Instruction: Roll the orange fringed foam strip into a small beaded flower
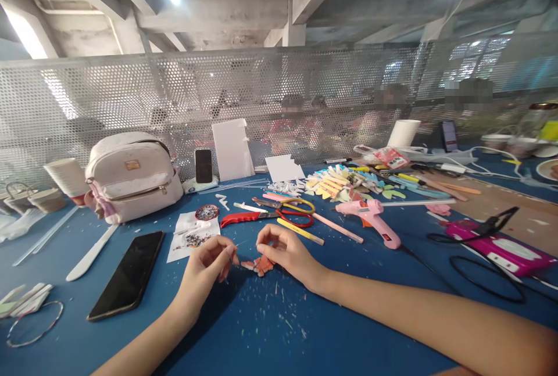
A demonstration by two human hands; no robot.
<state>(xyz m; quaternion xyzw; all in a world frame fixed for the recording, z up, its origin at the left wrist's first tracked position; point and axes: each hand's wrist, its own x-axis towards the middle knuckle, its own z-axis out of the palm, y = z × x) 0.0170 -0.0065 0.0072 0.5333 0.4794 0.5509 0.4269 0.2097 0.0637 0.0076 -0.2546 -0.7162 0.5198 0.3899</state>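
My left hand [213, 258] is closed in a pinch above the blue table. A faint thin strand shows near its fingertips, too fine to name. Opposite it, my right hand [291, 251] has its thumb and fingers curled together, and what they hold is hidden. Small orange-red scraps [263, 265] lie between the hands, partly covered by the right one. Just beyond are red-handled scissors [246, 218], scissors with a yellow and a red loop [300, 206], and a yellow pen-like stick [300, 231]. Left of these, a white sheet [178, 239] bears tiny dark beads or bits.
A black phone [126, 274] and a pale backpack [131, 175] stand to the left. At right are a pink glue gun [370, 216] and a magenta power strip [497, 246] with black cables. Paper strips [333, 183] are heaped behind. A perforated metal screen [244, 85] borders the table.
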